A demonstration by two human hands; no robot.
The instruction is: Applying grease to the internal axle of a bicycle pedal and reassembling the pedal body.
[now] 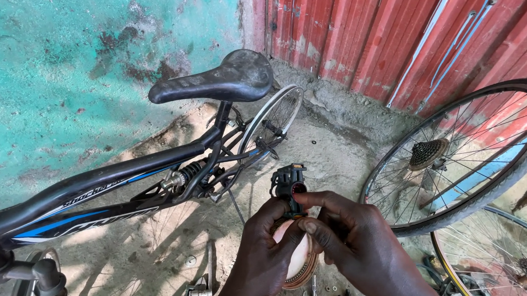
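Low in the middle of the frame, both hands meet around a small black bike part (pixel 289 184). The left hand (pixel 266 255) pinches its lower end with curled fingers (pixel 277 211); the right hand (pixel 354 245) closes on it from the other side, its fingers (pixel 319 203) bent over the base. The part stands upright, long axis pointing up the frame, rising just above the fingertips. Behind the hands is a round tan disc (pixel 299 265). To the left stands a black bicycle (pixel 114 186); to the right a loose wheel (pixel 467 155) leans on the red metal wall (pixel 392 22).
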